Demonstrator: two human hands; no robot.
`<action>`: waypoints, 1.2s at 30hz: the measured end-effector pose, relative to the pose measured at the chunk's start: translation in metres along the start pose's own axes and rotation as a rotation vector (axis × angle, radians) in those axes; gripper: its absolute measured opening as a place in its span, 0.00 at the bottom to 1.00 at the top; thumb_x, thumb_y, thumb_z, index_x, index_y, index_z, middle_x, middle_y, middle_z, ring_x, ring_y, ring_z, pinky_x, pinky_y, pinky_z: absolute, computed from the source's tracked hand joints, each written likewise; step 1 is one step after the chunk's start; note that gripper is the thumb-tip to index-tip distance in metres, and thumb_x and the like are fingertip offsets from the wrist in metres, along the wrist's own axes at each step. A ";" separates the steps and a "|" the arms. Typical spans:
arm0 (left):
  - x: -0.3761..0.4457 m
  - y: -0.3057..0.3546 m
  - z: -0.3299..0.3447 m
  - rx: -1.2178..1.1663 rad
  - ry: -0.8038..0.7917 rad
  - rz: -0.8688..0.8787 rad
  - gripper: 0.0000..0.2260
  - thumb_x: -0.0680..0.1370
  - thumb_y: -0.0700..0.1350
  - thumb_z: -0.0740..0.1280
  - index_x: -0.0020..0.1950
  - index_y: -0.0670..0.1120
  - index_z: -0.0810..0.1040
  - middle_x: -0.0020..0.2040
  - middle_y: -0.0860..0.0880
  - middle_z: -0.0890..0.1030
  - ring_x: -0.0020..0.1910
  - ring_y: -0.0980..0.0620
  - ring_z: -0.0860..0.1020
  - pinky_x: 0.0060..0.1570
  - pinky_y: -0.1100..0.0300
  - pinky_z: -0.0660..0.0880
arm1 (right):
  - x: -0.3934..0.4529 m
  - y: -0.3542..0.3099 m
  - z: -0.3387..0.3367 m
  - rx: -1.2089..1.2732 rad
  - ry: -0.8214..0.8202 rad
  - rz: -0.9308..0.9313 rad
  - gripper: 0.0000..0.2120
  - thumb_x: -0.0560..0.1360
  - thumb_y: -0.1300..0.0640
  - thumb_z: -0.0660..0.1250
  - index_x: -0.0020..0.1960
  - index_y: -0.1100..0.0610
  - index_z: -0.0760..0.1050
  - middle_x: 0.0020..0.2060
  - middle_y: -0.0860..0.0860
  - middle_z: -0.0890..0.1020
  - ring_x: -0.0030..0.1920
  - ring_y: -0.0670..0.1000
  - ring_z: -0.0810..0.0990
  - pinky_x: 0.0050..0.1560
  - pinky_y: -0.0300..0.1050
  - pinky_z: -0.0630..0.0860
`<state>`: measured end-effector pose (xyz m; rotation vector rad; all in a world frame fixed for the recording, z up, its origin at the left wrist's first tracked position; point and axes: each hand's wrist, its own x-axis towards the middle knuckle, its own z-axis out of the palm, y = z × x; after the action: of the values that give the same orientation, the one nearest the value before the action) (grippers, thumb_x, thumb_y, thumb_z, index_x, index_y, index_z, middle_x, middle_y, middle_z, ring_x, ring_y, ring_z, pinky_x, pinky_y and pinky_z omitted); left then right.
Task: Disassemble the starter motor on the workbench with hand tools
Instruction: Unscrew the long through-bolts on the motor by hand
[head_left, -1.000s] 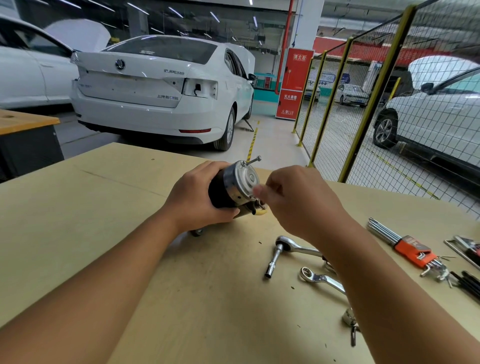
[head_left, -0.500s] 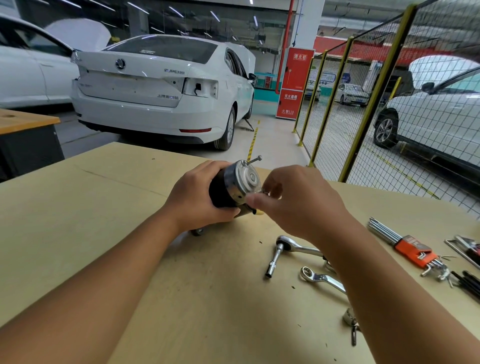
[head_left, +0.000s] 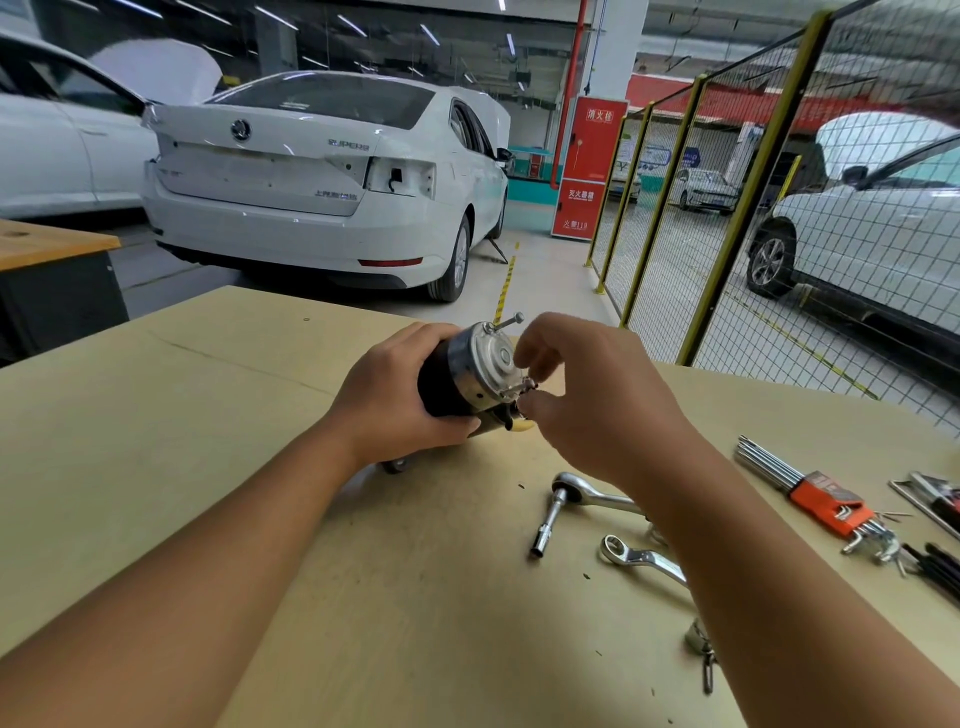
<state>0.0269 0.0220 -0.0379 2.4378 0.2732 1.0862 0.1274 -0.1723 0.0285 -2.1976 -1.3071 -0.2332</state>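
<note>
Here the left hand (head_left: 400, 395) grips the motor (head_left: 467, 371) steady on the desk (head_left: 156, 441) while right fingers (head_left: 532, 402) pinch the lower bolt (head_left: 519, 387); best to draw it out straight.

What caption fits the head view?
Left hand grips black-and-silver cylindrical starter motor; right hand pinches its lower bolt.
</note>
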 end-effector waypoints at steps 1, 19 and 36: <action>0.000 0.000 0.000 0.002 -0.001 0.001 0.37 0.61 0.55 0.79 0.69 0.51 0.76 0.60 0.54 0.81 0.57 0.51 0.79 0.56 0.46 0.79 | 0.000 0.001 0.000 -0.039 -0.004 0.012 0.07 0.74 0.46 0.74 0.49 0.44 0.77 0.44 0.42 0.80 0.44 0.49 0.79 0.38 0.47 0.77; 0.000 -0.002 0.002 0.006 0.005 0.006 0.37 0.61 0.55 0.79 0.69 0.50 0.76 0.60 0.54 0.81 0.57 0.51 0.79 0.56 0.48 0.79 | -0.002 -0.002 0.001 -0.028 -0.020 0.021 0.10 0.76 0.41 0.71 0.48 0.47 0.78 0.42 0.44 0.81 0.43 0.49 0.78 0.40 0.48 0.77; 0.001 -0.007 0.002 0.003 0.016 0.040 0.35 0.61 0.55 0.81 0.67 0.55 0.76 0.59 0.58 0.80 0.56 0.56 0.79 0.57 0.53 0.79 | -0.001 0.000 -0.006 -0.011 -0.057 0.003 0.10 0.72 0.43 0.74 0.48 0.46 0.79 0.43 0.43 0.82 0.46 0.48 0.80 0.46 0.51 0.79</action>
<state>0.0294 0.0273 -0.0418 2.4477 0.2314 1.1235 0.1276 -0.1764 0.0330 -2.2306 -1.3353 -0.1787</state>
